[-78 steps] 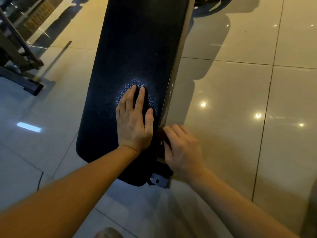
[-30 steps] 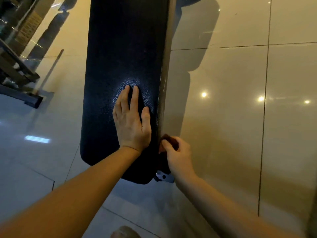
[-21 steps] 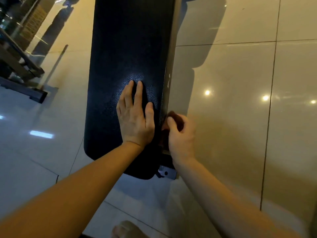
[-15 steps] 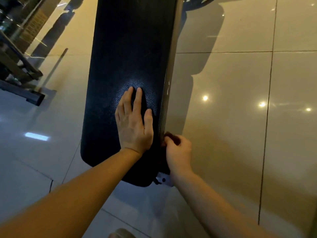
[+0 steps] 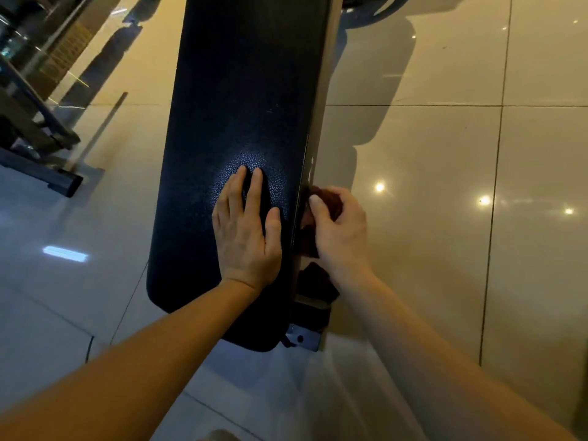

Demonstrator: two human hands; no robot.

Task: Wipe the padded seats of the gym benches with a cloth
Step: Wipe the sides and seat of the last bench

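Note:
A long black padded bench seat [image 5: 241,100] runs away from me down the middle of the view. My left hand [image 5: 246,227] lies flat on its near part, fingers straight and pointing away. My right hand [image 5: 340,230] grips a dark reddish-brown cloth [image 5: 327,198] and holds it against the seat's right side edge. Part of the cloth hangs below the wrist near the bench's end. A metal bracket [image 5: 302,338] shows under the near end of the seat.
Glossy beige floor tiles [image 5: 445,186] with ceiling-light reflections spread to the right. Dark metal gym equipment frames [image 5: 35,144] stand at the far left. A dark round base [image 5: 372,7] sits at the top beyond the bench.
My right hand has slid the cloth forward along the seat's right edge, after moving back half a second ago. My left hand has stayed flat in the same spot.

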